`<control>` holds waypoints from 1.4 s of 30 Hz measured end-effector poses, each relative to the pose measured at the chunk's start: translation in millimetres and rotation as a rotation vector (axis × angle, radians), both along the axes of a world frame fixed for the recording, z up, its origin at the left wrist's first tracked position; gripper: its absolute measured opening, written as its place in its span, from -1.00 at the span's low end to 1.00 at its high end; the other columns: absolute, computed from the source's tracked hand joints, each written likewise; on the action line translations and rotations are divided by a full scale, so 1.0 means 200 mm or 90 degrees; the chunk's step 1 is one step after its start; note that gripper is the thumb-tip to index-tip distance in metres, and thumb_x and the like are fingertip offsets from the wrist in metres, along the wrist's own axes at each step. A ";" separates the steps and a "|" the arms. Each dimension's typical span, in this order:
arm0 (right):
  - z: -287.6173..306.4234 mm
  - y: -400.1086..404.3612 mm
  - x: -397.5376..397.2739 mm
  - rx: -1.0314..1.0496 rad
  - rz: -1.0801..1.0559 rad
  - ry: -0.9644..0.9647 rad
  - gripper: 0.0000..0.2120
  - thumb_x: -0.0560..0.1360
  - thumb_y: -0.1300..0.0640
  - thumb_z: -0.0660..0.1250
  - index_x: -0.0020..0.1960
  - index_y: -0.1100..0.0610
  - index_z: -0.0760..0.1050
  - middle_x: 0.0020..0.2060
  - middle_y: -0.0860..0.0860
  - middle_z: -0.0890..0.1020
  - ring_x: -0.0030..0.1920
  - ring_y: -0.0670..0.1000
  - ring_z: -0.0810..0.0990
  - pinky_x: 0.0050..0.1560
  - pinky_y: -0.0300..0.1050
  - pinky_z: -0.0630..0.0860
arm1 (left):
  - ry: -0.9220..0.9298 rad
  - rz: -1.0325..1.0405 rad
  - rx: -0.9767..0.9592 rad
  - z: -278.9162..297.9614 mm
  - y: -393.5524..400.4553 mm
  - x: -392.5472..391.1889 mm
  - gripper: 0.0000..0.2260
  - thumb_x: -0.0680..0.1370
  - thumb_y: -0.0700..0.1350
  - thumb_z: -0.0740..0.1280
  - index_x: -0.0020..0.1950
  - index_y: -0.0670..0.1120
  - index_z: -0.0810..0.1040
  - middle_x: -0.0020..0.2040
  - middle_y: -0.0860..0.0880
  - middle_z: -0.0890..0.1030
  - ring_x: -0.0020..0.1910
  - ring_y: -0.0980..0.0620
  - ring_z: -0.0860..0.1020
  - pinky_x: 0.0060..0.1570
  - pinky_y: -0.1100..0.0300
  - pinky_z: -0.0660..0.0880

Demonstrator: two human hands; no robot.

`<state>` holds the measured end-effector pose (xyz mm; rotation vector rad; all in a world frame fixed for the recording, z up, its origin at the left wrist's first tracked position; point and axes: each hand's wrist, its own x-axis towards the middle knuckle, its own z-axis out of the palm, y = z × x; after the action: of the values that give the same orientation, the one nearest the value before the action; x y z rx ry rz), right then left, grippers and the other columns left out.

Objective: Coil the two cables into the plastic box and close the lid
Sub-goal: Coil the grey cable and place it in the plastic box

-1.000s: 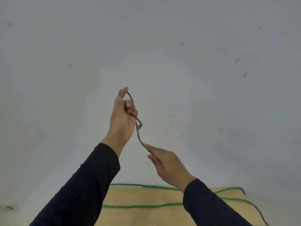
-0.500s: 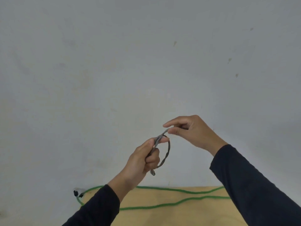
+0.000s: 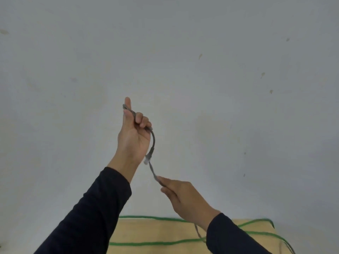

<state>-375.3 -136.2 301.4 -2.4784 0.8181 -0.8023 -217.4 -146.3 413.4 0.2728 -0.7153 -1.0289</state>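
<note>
Head view: our left hand (image 3: 133, 142) grip clenches the grey cable (image 3: 153, 142); right hand (image 3: 183, 197) pinches it nearer, above the counter (image 3: 156, 231)

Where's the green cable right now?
In the head view the green cable lies loose across the wooden table at the bottom edge, below both hands, which hold the grey cable up in front of the wall.

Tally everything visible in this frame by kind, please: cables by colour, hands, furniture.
Grey cable, held by both hands: 1
Green cable, lying on the table: 1
Hands, left hand and right hand: 2
Wooden table: 1
Plastic box: 0 in view
Total: 5
</note>
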 end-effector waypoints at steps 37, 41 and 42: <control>0.36 -0.07 -0.20 -0.154 0.025 -0.056 -0.89 0.45 0.20 0.39 -0.04 0.11 0.64 -0.33 -0.28 0.51 -0.32 -0.31 0.50 -0.24 -0.52 0.33 | -0.684 0.015 0.091 -0.41 0.05 -0.15 -0.66 0.63 0.08 0.05 0.34 0.08 0.41 -0.33 0.00 0.42 -0.36 0.12 0.37 -0.35 0.43 0.34; 0.51 -0.11 -0.27 -0.068 -0.001 -0.096 -0.92 0.38 0.21 0.46 -0.13 0.12 0.66 -0.36 -0.18 0.58 -0.33 -0.23 0.52 -0.28 -0.46 0.35 | -0.662 -0.103 0.077 -0.46 0.14 -0.25 -0.59 0.59 0.10 0.02 0.19 -0.13 0.47 -0.47 0.05 0.39 -0.46 0.08 0.30 -0.40 0.26 0.21; 0.53 -0.12 -0.29 -0.055 -0.011 -0.113 -0.92 0.38 0.22 0.45 -0.14 0.10 0.66 -0.37 -0.17 0.59 -0.34 -0.20 0.51 -0.28 -0.45 0.36 | -0.622 -0.124 0.073 -0.46 0.16 -0.26 -0.59 0.59 0.08 0.01 0.24 -0.10 0.48 -0.49 0.07 0.33 -0.47 0.08 0.26 -0.39 0.24 0.15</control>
<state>-433.5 -160.6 407.0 -2.4326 0.7577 -1.0678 -269.0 -113.7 321.8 0.8466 -1.5829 -1.1026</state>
